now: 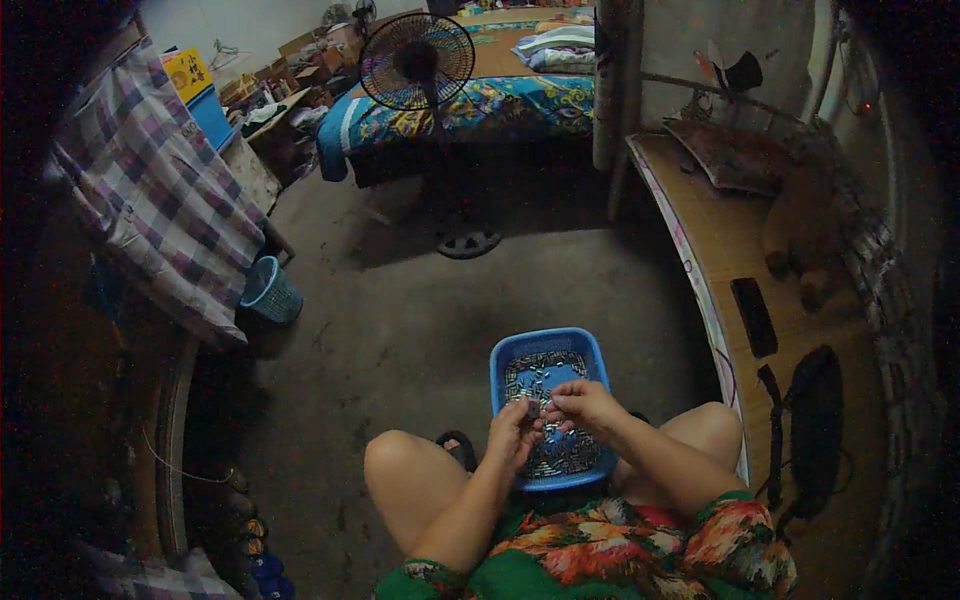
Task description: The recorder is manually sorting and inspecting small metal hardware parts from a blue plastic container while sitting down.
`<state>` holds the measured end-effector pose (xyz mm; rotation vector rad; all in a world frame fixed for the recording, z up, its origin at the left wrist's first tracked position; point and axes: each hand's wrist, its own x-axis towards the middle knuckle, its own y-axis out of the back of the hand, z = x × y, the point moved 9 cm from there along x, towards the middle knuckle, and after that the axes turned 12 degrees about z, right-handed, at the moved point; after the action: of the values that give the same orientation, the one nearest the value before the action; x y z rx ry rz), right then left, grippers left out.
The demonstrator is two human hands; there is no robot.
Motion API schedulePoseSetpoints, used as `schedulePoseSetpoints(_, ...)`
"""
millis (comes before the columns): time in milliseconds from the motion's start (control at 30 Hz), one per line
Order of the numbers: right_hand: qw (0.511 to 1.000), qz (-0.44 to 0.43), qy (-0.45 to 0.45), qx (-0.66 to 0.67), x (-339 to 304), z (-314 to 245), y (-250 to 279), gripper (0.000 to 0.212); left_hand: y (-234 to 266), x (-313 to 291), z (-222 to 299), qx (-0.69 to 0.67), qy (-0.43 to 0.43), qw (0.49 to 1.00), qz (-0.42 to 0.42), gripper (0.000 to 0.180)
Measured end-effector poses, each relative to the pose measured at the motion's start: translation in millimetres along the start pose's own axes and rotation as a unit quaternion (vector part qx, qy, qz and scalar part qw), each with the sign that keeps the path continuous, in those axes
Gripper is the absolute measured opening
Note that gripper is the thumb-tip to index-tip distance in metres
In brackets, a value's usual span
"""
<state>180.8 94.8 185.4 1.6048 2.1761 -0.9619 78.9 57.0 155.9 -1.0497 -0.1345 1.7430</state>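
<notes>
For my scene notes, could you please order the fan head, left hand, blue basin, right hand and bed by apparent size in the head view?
Largest to smallest:
bed
blue basin
fan head
left hand and right hand, too alike to rank.

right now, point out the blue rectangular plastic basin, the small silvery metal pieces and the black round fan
Blue rectangular plastic basin point(547, 341), head view: inner far wall
Small silvery metal pieces point(563, 456), head view: near part of pile
Black round fan point(418, 62), head view: central hub

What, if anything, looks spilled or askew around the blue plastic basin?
Nothing stands out: the small silvery cylinders lie inside the basin, below the left hand and right hand. The dim grey floor might hide strays.
</notes>
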Motion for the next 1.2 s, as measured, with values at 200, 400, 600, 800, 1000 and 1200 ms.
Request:
schedulePoseSetpoints(200, 0.994, 0.017, 0.012, -0.105, -2.1, -1.8, 2.6, 0.022, -2.8, 0.8, -2.2, 0.008, 0.002, 1.000, -0.017, 0.027)
schedulePoseSetpoints(400, 0.988, 0.011, 0.048, -0.148, 0.3, 0.3, -1.7, 0.019, 0.6, 2.6, -5.8, 0.012, 0.016, 1.000, -0.006, 0.027)
schedulePoseSetpoints(600, 0.980, 0.018, 0.101, -0.171, 9.8, 2.8, 0.8, 0.016, -5.5, 0.1, -2.7, 0.018, 0.012, 1.000, -0.019, 0.026)
schedulePoseSetpoints(800, 0.934, 0.054, 0.234, -0.264, 10.5, -5.6, 2.4, 0.015, -9.2, -3.5, -2.8, 0.019, 0.016, 1.000, -0.016, 0.024)
schedulePoseSetpoints(1000, 0.917, 0.067, 0.236, -0.314, 9.8, 2.7, 3.4, 0.017, -0.3, -2.1, -10.3, 0.019, 0.012, 1.000, -0.010, 0.023)
schedulePoseSetpoints(1200, 0.939, 0.047, 0.226, -0.253, 15.2, 2.7, 11.0, 0.020, -12.7, -6.3, -5.8, 0.030, 0.019, 0.999, -0.007, 0.024)
